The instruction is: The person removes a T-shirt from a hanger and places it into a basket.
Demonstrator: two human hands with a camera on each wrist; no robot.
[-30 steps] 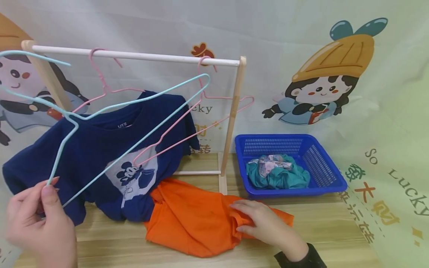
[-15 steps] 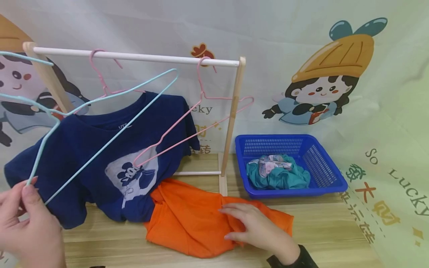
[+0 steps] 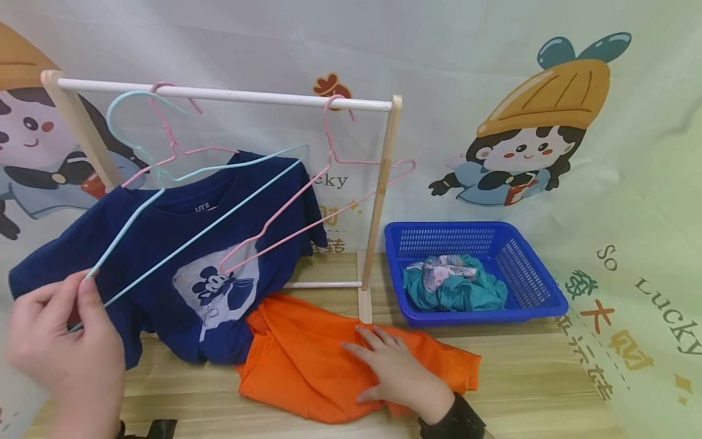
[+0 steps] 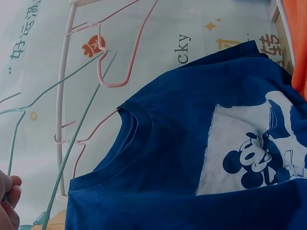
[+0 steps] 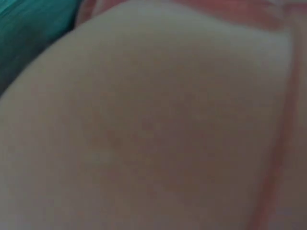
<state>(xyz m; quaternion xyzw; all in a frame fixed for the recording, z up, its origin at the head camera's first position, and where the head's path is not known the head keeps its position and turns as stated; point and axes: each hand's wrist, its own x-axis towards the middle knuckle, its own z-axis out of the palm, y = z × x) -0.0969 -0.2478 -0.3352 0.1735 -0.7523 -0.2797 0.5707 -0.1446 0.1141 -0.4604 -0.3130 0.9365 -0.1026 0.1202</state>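
Observation:
My left hand (image 3: 71,341) pinches one lower corner of a light-blue wire hanger (image 3: 205,227), held up before the rack. Behind it a navy T-shirt (image 3: 148,256) with a white cartoon print hangs on a pink hanger (image 3: 174,146). On the table lies a crumpled orange garment (image 3: 307,360), and my right hand (image 3: 400,372) rests on it with its fingers spread. In the left wrist view the fingers (image 4: 8,196) show only at the edge, with the hanger and the T-shirt (image 4: 168,139) beyond. Blurred skin fills most of the right wrist view.
A wooden rack with a white rail (image 3: 247,95) stands at the back left. A second pink hanger (image 3: 331,140) hangs bare near its right post (image 3: 382,189). To the right, a blue basket (image 3: 526,268) holds teal cloth (image 3: 466,289). A printed curtain (image 3: 428,61) backs the table.
The left hand and light-blue hanger shifted left, then came back right, the hook now beside the rail. My right hand has slid left over the orange garment, its fingers spreading.

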